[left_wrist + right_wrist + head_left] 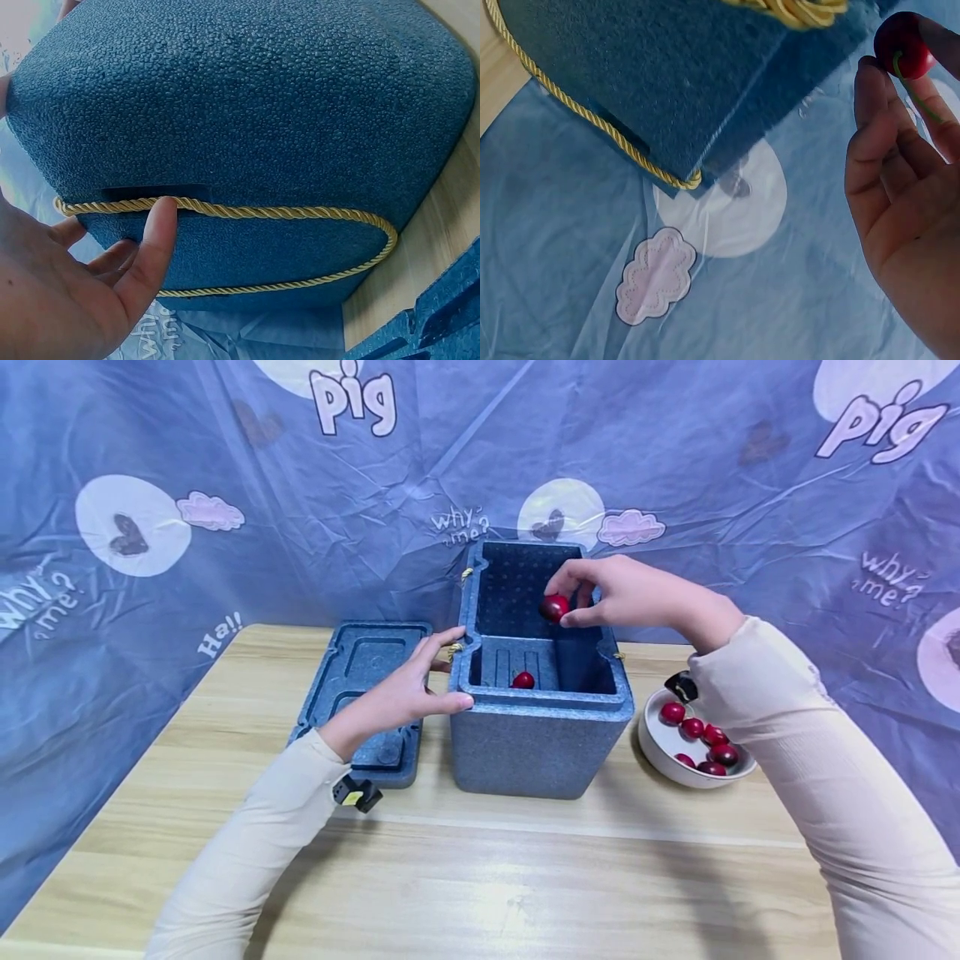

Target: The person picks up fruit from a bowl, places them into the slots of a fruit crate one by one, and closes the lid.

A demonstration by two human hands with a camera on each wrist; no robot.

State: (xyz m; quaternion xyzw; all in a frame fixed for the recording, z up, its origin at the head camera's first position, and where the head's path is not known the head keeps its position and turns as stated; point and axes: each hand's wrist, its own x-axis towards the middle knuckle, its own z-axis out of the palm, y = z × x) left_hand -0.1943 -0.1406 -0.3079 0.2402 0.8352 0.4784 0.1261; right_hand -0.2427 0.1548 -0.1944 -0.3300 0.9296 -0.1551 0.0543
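A blue-grey foam box [536, 752] stands without its lid, a red cherry [523, 680] lying on its floor. Over its opening the right hand [626, 593] pinches a dark red cherry [554, 607] between thumb and fingertips. The right wrist view shows a green stem [911, 84] on that cherry. At the box's left side rests the left hand [412, 689], its thumb by the near corner and its fingers along the rim. In the left wrist view one finger touches the gold rope [277, 211] strung along the box's side.
The box's lid [375, 672] lies on the wooden table [480, 877] to the left of the box. A white bowl [693, 779] with several cherries stands to the right, partly under the right forearm. Behind is a printed blue cloth [360, 510].
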